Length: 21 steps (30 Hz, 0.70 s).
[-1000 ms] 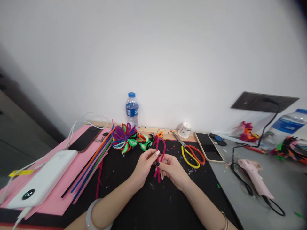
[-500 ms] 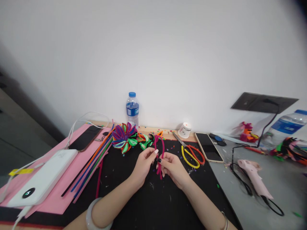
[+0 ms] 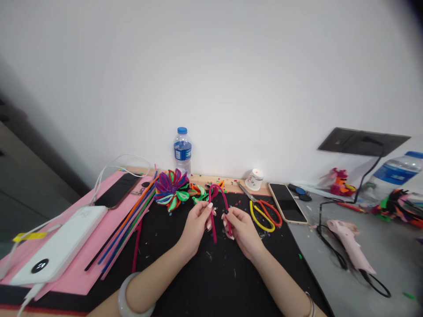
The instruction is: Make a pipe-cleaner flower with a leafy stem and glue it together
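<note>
A magenta pipe cleaner (image 3: pixel 213 226) is bent into an upside-down U above the black mat (image 3: pixel 211 281). My left hand (image 3: pixel 195 224) pinches its left leg between thumb and fingers, and the free end hangs below. On the other leg, my right hand (image 3: pixel 242 230) is closed in a pinch, hiding part of it. The two hands are a short gap apart. Just behind the bend lie a multicoloured pipe-cleaner flower (image 3: pixel 172 189) and some green and orange looped pieces (image 3: pixel 198 193).
Scissors (image 3: pixel 261 211), a paper cup (image 3: pixel 254 179) and a phone (image 3: pixel 287 202) stand right of my hands. A pink glue gun (image 3: pixel 352 244) lies farther right. Leftward are loose pipe cleaners (image 3: pixel 124 231), a white power bank (image 3: pixel 61 246) and another phone (image 3: pixel 117 190). A water bottle (image 3: pixel 183 149) stands by the wall.
My hands have moved apart, and the pipe cleaner's legs, which were together and crossing at the bottom, are now spread into a wider arch.
</note>
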{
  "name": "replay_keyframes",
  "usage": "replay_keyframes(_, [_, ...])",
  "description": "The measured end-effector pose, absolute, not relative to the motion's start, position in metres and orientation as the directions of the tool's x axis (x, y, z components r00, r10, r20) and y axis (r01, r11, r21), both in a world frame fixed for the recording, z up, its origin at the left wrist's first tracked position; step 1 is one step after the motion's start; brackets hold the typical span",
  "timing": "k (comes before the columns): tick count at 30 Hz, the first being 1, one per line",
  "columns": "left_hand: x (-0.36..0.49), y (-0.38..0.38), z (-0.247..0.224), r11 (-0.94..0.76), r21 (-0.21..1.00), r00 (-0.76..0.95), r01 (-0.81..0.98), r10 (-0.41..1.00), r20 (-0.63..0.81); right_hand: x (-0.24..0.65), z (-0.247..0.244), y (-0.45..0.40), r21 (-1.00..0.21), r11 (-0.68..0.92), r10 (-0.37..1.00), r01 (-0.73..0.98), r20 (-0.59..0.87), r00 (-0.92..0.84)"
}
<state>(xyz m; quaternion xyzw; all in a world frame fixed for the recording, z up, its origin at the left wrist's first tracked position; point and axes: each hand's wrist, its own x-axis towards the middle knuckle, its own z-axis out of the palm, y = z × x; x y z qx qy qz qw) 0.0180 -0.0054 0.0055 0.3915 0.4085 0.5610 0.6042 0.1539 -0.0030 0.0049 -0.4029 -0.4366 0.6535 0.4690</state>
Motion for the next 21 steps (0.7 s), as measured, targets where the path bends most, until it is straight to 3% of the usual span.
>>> replay_keyframes(16, [0.0183, -0.0065, 0.0058, 0.104, 0.88, 0.072, -0.464, 0.994, -0.08, 0.1521, 0.0085, -0.0048, -0.956, -0.234, 0.929, -0.176, -0.167, -0.33])
replay_keyframes(21, [0.0192, -0.007, 0.0066, 0.099, 0.883, 0.072, -0.459, 0.995, -0.075, 0.1523, 0.0088, -0.0049, -0.983, -0.157, 0.938, -0.093, -0.119, -0.326])
